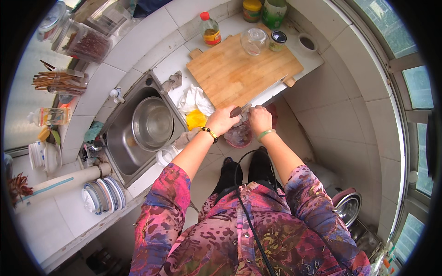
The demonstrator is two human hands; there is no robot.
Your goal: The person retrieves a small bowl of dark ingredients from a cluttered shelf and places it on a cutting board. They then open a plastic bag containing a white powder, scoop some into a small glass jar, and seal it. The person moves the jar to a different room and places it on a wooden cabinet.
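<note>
At the near edge of the wooden cutting board [241, 69], my left hand [221, 121], with a beaded bracelet, is closed on a thing with a dark brown end [236, 111], perhaps a handle. Close on its right is my right hand [260, 119], wearing a green bangle, its fingers curled in. Something greyish and partly see-through shows between the hands; I cannot tell what it is or whether the right fingers grip it. Below them on the floor stands a reddish bin [239, 136] with a clear plastic liner. A clear glass jar [255, 41] and a small dark-lidded jar [277, 40] stand on the board.
Left of the board lie a crumpled white cloth [195, 100] and a yellow item [196, 119]. A metal basin [153, 123] sits in the steel sink [121, 151]. A red-capped bottle [210, 29] stands behind the board. Stacked plates [103, 196] are on the left counter.
</note>
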